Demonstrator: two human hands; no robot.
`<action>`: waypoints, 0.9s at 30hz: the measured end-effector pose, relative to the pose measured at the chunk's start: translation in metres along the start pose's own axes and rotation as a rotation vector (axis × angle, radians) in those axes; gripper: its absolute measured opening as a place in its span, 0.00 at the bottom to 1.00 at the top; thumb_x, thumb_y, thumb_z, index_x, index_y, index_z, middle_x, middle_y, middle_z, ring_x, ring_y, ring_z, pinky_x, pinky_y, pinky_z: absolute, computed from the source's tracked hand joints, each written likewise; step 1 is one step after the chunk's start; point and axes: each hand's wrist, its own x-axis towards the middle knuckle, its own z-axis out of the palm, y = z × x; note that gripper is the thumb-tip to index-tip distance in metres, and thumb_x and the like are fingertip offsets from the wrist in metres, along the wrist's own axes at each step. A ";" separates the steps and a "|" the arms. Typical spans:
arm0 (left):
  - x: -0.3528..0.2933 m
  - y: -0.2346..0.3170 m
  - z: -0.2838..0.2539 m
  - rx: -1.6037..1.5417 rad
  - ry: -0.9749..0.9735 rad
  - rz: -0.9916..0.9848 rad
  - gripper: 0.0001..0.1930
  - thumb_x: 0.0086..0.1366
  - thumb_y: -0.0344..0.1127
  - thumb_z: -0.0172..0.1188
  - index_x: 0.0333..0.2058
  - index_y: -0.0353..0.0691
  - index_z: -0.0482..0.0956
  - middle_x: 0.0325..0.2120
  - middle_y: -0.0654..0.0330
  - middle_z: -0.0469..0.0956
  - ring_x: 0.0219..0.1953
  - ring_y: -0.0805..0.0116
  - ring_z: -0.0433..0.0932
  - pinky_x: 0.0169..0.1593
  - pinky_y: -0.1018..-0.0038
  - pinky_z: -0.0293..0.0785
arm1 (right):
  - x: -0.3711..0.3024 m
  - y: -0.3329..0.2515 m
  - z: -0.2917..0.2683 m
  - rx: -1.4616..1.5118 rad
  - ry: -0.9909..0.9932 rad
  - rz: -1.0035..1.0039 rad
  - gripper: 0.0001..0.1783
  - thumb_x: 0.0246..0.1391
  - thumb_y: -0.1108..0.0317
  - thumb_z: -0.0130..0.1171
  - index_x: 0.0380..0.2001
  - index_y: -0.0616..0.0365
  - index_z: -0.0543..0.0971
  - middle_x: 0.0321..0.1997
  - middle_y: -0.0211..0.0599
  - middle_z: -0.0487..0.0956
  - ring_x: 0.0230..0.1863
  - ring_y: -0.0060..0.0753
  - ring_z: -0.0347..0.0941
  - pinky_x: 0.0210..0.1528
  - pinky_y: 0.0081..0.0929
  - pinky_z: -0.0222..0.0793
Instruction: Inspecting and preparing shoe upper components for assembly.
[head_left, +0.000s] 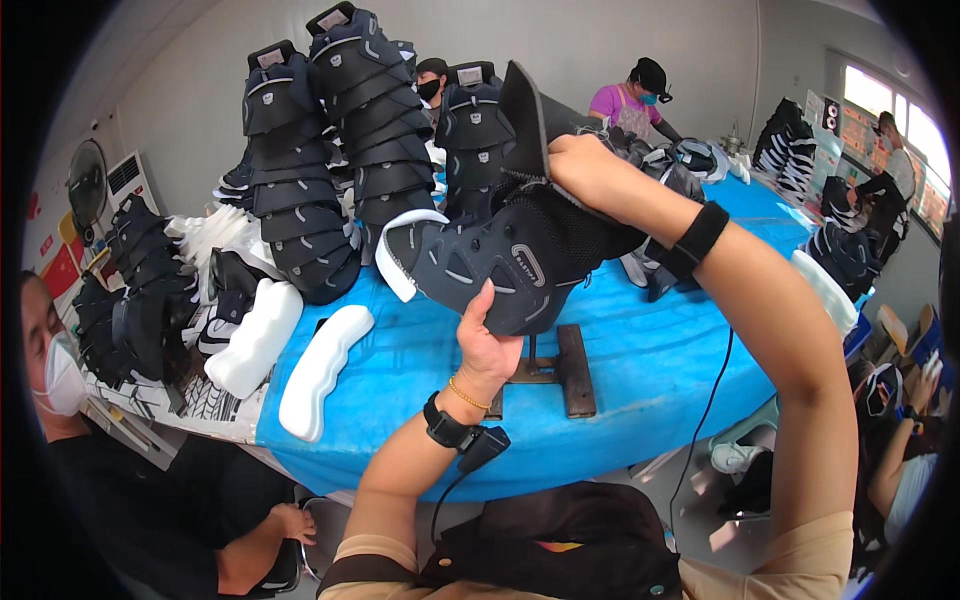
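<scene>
Item 1: tall navy and black boot upper of smooth panels and mesh (500,250), one; located above the blue-covered table (660,345), near mid-view, a white curved edge at its toe, which pointed to nine o'clock. Clock directions were read from this item, twelve lying away from the wearer.

Hands: well apart, both on item 1. The right hand (580,165), at one o'clock, was closed on the opening beside the tall black flap (525,120), fingers mostly hidden. The left hand (488,350), at six o'clock, clasped the underside, thumb against the near panel; its fingers were hidden and its pressure could not be told.

Handling, judged: probably light; firm at toe and side panels, softer and yielding at the mesh; not likely slippery or fragile. Best holds: the padded opening above and the firm panel below.

Adjacent: dark metal stand (577,370), between five and six o'clock; long white wavy-edged piece (325,370), eight o'clock; stack of similar dark uppers (290,180), ten o'clock; second such stack (375,130), eleven o'clock.
</scene>
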 end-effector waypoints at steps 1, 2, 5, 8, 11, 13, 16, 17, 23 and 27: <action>-0.002 -0.001 -0.003 -0.029 0.010 -0.003 0.23 0.64 0.39 0.49 0.56 0.38 0.65 0.51 0.57 0.71 0.52 0.61 0.71 0.58 0.62 0.64 | 0.001 0.001 0.005 0.025 0.069 -0.021 0.10 0.44 0.69 0.50 0.26 0.63 0.78 0.28 0.52 0.76 0.32 0.55 0.74 0.36 0.40 0.72; -0.004 -0.003 -0.007 -0.027 0.008 0.002 0.23 0.64 0.39 0.49 0.56 0.38 0.65 0.51 0.57 0.71 0.52 0.61 0.71 0.58 0.62 0.64 | 0.003 0.001 0.011 0.051 0.137 -0.042 0.10 0.45 0.67 0.51 0.25 0.62 0.78 0.26 0.52 0.77 0.31 0.57 0.75 0.34 0.42 0.73; -0.009 -0.005 -0.010 0.267 0.036 0.207 0.21 0.60 0.31 0.52 0.53 0.36 0.66 0.47 0.57 0.73 0.49 0.63 0.73 0.55 0.66 0.69 | -0.003 0.001 0.022 0.107 0.141 -0.015 0.10 0.46 0.68 0.51 0.28 0.61 0.77 0.25 0.53 0.76 0.30 0.57 0.75 0.33 0.42 0.73; -0.006 -0.003 -0.021 0.322 -0.020 0.200 0.22 0.59 0.31 0.52 0.53 0.36 0.65 0.46 0.56 0.72 0.48 0.63 0.74 0.54 0.67 0.70 | -0.005 0.004 0.037 0.209 0.196 0.024 0.10 0.47 0.67 0.50 0.30 0.60 0.75 0.25 0.54 0.76 0.31 0.58 0.75 0.33 0.43 0.72; -0.006 -0.003 -0.029 0.392 -0.026 0.206 0.22 0.59 0.30 0.53 0.53 0.35 0.65 0.46 0.55 0.72 0.48 0.64 0.74 0.54 0.67 0.70 | -0.004 0.005 0.041 0.286 0.216 0.024 0.10 0.48 0.67 0.49 0.30 0.61 0.75 0.26 0.55 0.76 0.32 0.59 0.74 0.33 0.43 0.70; -0.007 -0.001 -0.024 0.404 -0.018 0.237 0.18 0.59 0.30 0.54 0.49 0.34 0.68 0.43 0.58 0.74 0.45 0.68 0.74 0.51 0.71 0.70 | -0.001 0.006 0.041 0.417 0.218 0.163 0.10 0.48 0.67 0.49 0.28 0.62 0.75 0.27 0.55 0.76 0.32 0.59 0.74 0.34 0.43 0.70; -0.003 0.008 -0.009 0.372 -0.034 0.226 0.14 0.60 0.31 0.54 0.45 0.33 0.72 0.40 0.60 0.75 0.42 0.72 0.74 0.49 0.75 0.70 | -0.002 0.019 0.049 0.613 0.231 0.269 0.12 0.48 0.65 0.50 0.26 0.63 0.76 0.30 0.55 0.76 0.33 0.58 0.74 0.35 0.41 0.70; -0.003 0.011 -0.007 0.332 -0.050 0.181 0.14 0.60 0.31 0.54 0.44 0.33 0.73 0.40 0.60 0.75 0.41 0.73 0.74 0.49 0.76 0.70 | 0.003 0.023 0.057 0.646 0.274 0.239 0.13 0.49 0.64 0.49 0.27 0.64 0.76 0.31 0.56 0.76 0.34 0.59 0.73 0.36 0.41 0.70; -0.001 0.005 -0.026 0.874 -0.071 0.350 0.19 0.62 0.41 0.56 0.45 0.31 0.73 0.41 0.57 0.75 0.43 0.71 0.73 0.49 0.74 0.68 | -0.001 0.004 0.050 0.854 0.291 0.463 0.17 0.53 0.60 0.46 0.31 0.65 0.76 0.33 0.59 0.75 0.38 0.60 0.71 0.39 0.43 0.67; 0.003 0.010 -0.044 1.115 -0.262 0.177 0.30 0.59 0.50 0.60 0.50 0.31 0.69 0.49 0.55 0.72 0.50 0.65 0.69 0.54 0.69 0.64 | 0.005 -0.020 0.015 0.625 0.113 0.483 0.16 0.51 0.61 0.46 0.28 0.62 0.77 0.30 0.53 0.76 0.35 0.59 0.72 0.37 0.47 0.67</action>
